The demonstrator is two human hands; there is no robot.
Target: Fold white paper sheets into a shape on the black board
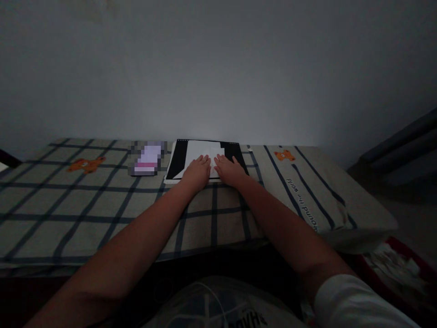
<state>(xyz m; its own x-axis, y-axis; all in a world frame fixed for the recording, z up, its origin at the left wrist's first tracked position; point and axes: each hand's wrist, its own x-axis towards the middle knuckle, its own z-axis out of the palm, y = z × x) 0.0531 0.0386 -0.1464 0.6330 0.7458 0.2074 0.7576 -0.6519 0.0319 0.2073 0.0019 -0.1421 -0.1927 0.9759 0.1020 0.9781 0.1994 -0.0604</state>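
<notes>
Both arms reach forward over a table to a sheet of white paper [195,149], which lies on a black pad or notebook [178,156] with holes along its far edge. My left hand [198,171] rests flat on the left part of the paper, fingers stretched forward. Close beside it, my right hand [228,170] lies flat toward the paper's right side, its fingers spread. A smaller white piece of paper [217,151] shows between and beyond the fingertips; its near part is hidden under the hands.
A phone [147,158] with a lit, blurred screen lies left of the pad. The checked tablecloth [136,200] bears orange animal figures and printed words. A plain wall [218,73] rises behind the table. At lower right on the floor stands a red container [406,250] with indistinct contents.
</notes>
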